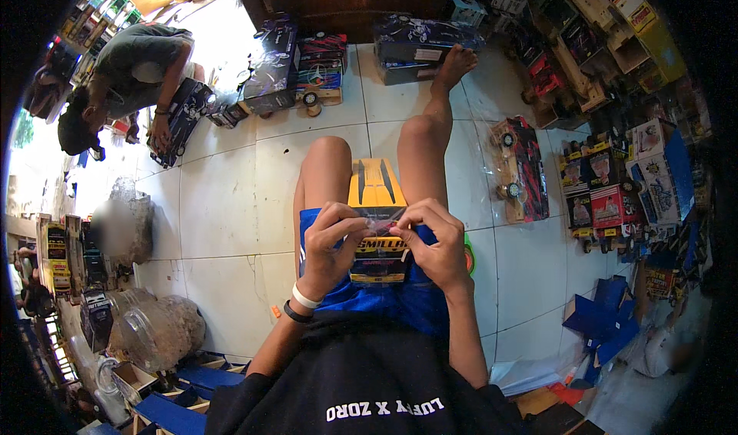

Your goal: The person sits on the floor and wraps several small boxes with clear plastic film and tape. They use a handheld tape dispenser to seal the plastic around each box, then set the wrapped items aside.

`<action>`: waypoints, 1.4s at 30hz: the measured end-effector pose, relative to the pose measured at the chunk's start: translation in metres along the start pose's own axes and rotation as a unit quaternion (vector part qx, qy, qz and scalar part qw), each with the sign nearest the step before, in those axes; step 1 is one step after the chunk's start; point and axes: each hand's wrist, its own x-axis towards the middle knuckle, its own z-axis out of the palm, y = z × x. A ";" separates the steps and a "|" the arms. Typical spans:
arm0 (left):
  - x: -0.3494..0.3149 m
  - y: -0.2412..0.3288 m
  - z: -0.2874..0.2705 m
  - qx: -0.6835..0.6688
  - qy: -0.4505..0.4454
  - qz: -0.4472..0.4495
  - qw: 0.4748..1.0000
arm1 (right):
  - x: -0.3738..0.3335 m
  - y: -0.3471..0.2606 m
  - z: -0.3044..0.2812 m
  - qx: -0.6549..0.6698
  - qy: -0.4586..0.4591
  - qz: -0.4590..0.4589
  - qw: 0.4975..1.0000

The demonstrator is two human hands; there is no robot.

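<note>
As my thighs (423, 154) seemingly brace a boxy yellow-and-black toy truck (377, 193), my left hand (327, 246) and right hand (438, 246) pinch a shiny pinkish strip (383, 226).

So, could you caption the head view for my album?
Left hand and right hand pinch a small pinkish piece over a yellow toy truck.

A boxy yellow toy truck (377, 185), black-striped, lies beneath a small reddish piece (383, 226).

Pinched item (383, 226) (too small to tell), yellow truck (376, 188) part-hidden
</note>
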 end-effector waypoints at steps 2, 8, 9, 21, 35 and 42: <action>0.003 0.002 0.002 -0.009 0.003 -0.014 1.000 | 0.001 -0.002 0.003 -0.004 -0.038 0.042 0.998; 0.009 0.004 0.008 -0.034 -0.017 -0.028 0.999 | 0.008 0.001 0.012 -0.039 -0.042 -0.033 0.998; 0.009 0.005 0.009 -0.028 -0.020 -0.030 0.999 | 0.008 0.001 0.012 -0.035 -0.043 -0.022 0.998; 0.003 0.011 0.009 0.026 0.012 -0.016 0.999 | -0.006 0.002 0.022 -0.096 0.057 -0.024 0.993; 0.011 0.010 0.002 -0.095 -0.002 -0.148 0.984 | -0.002 -0.002 0.010 -0.045 -0.010 0.029 0.999; 0.015 0.006 -0.003 -0.025 -0.045 -0.052 0.997 | -0.001 -0.010 -0.009 -0.021 -0.055 0.062 0.996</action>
